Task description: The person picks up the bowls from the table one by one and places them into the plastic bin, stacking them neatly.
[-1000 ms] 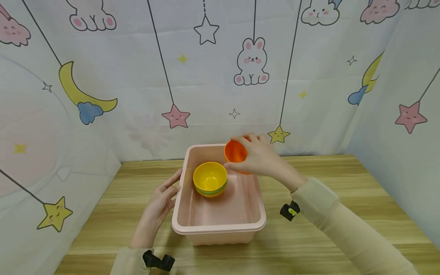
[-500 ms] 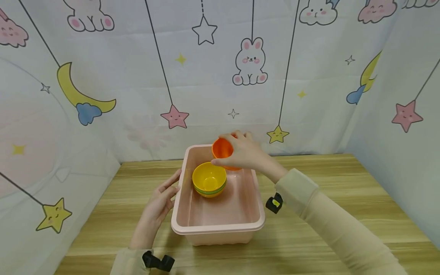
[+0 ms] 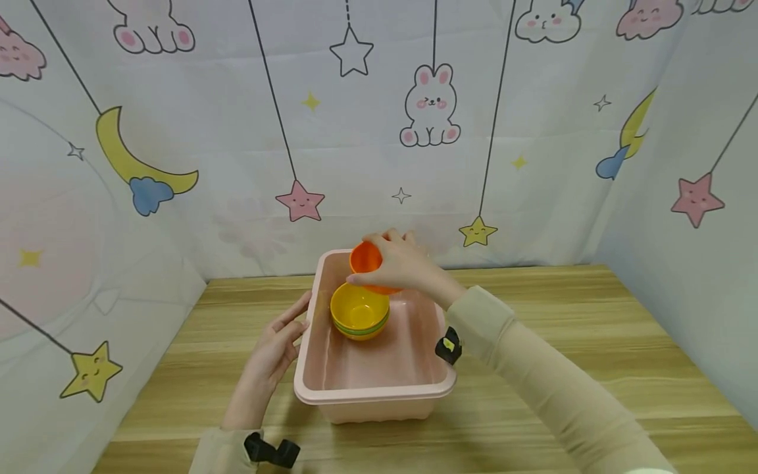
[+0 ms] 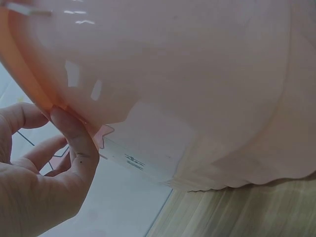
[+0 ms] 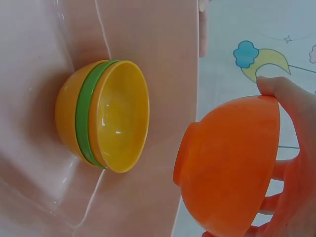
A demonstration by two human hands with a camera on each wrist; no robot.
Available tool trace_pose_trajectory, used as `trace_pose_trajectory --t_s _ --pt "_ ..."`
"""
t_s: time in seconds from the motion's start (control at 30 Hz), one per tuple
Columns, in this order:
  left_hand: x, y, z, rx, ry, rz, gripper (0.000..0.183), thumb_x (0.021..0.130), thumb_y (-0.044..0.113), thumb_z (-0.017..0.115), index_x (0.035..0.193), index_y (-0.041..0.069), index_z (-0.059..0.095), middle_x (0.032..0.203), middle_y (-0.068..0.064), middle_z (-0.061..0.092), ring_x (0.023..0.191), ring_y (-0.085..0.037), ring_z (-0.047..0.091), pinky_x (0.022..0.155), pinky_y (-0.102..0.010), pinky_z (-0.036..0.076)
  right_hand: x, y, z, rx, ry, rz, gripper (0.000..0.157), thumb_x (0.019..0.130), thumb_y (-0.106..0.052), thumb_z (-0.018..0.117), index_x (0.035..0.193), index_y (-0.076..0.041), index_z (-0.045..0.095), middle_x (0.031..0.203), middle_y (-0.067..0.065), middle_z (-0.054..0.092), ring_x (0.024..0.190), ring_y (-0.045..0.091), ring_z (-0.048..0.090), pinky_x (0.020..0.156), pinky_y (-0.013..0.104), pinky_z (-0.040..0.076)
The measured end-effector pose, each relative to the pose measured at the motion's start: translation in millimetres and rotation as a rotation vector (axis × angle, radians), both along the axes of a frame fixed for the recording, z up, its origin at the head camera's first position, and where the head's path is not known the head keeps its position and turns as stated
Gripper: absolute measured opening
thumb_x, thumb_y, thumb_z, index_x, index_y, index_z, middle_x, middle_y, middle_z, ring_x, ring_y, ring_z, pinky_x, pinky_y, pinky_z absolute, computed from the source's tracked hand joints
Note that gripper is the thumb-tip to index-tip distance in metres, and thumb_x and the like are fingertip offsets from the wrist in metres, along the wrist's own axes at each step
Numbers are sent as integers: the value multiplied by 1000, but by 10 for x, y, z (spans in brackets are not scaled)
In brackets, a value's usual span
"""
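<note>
My right hand (image 3: 403, 262) grips an orange bowl (image 3: 367, 258) by its rim, thumb on one side and fingers on the other. Tilted sideways, the bowl (image 5: 227, 163) hangs over the back of a pink plastic basin (image 3: 381, 396), above and beyond a stack of bowls. That stack sits inside the basin at its left: a yellow bowl (image 3: 360, 307) on top, a green bowl (image 5: 87, 111) under it and a yellow one below. At the basin's left side, my left hand (image 3: 269, 352) touches the outer rim with its thumb and fingertips (image 4: 74, 133).
The basin stands on a wooden table (image 3: 568, 342) that reaches out on both sides. Close behind rises a white cloth backdrop (image 3: 355, 145) printed with stars, moons and rabbits. Each wrist carries a small black camera mount (image 3: 272, 451).
My right hand has moved left with the orange bowl, from the basin's back right corner to above the back of the bowl stack. My left hand has stayed at the basin's rim.
</note>
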State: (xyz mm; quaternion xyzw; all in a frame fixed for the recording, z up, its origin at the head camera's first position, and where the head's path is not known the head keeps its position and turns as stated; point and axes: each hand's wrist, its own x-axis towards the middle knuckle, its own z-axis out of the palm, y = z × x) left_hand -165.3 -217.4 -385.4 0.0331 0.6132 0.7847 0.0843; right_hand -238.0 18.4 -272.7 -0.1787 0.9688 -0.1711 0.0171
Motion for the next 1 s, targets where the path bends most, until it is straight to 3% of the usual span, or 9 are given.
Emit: trace_pose_trajectory --t_s 0.4,0.57,0.8,1.0 --pt "-1 5 -1 17 10 2 60 94 5 49 150 8 28 129 18 50 107 -7 60 84 -28 56 -38 -134 -75 -24 -9 38 87 74 -71 62 146 -29 39 146 9 39 122 33 36 92 53 46" --pt "-2 8 11 12 0 4 60 94 5 48 150 8 28 134 13 47 107 -7 60 84 -28 56 -63 -173 -122 -31 -25 46 87 74 -70 63 146 -28 38 147 9 37 125 33 35 95 54 45" --pt "-4 3 28 7 1 -14 61 94 4 47 151 8 26 155 -7 26 110 -7 59 86 -28 55 -86 -227 -240 -40 -37 19 89 73 -72 63 147 -29 37 147 9 37 129 35 33 104 66 32" --pt "-8 1 17 6 -4 -8 60 94 4 46 151 8 26 154 -6 27 109 -7 60 87 -29 55 -98 -285 -322 -53 -72 9 89 73 -71 64 147 -29 37 152 11 33 138 41 27 107 72 24"
